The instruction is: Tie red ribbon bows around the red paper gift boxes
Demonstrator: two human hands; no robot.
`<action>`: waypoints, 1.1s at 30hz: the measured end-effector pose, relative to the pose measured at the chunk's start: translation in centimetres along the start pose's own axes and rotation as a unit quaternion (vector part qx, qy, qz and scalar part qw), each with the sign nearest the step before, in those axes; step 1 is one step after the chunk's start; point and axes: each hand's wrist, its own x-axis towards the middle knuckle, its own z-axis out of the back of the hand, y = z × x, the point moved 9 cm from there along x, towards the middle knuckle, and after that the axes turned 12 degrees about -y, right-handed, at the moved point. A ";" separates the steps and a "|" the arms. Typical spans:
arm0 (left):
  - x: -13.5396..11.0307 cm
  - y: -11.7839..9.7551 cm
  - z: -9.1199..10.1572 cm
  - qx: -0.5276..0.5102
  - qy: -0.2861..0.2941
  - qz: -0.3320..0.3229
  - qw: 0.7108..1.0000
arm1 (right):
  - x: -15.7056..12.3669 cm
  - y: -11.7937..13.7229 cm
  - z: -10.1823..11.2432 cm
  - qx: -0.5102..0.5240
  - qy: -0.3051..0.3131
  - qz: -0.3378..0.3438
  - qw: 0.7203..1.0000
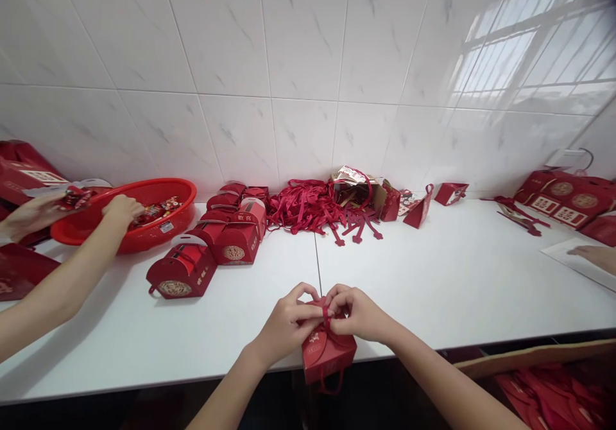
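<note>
A small red gift box (328,353) sits at the table's front edge, partly overhanging it, with a red ribbon (326,318) on its top. My left hand (292,321) lies against the box's left side, its fingers pinched on the ribbon. From the right, my right hand (356,312) closes thumb and fingers on the same ribbon, close beside the left fingertips. A ribbon loop hangs below the box's front. The fingertips partly hide where the ribbon crosses.
Several filled red boxes (183,269) stand left of centre. Behind lies a heap of red ribbons (305,205). At left, a co-worker's hands reach over a red basin (129,237) of sweets. Another person's hand (597,257) rests far right. A carton (534,356) stands below right.
</note>
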 end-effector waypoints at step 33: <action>-0.5 2.7 3.9 0.135 0.046 0.056 0.988 | -2.2 4.4 1.4 -0.319 -0.081 0.269 0.905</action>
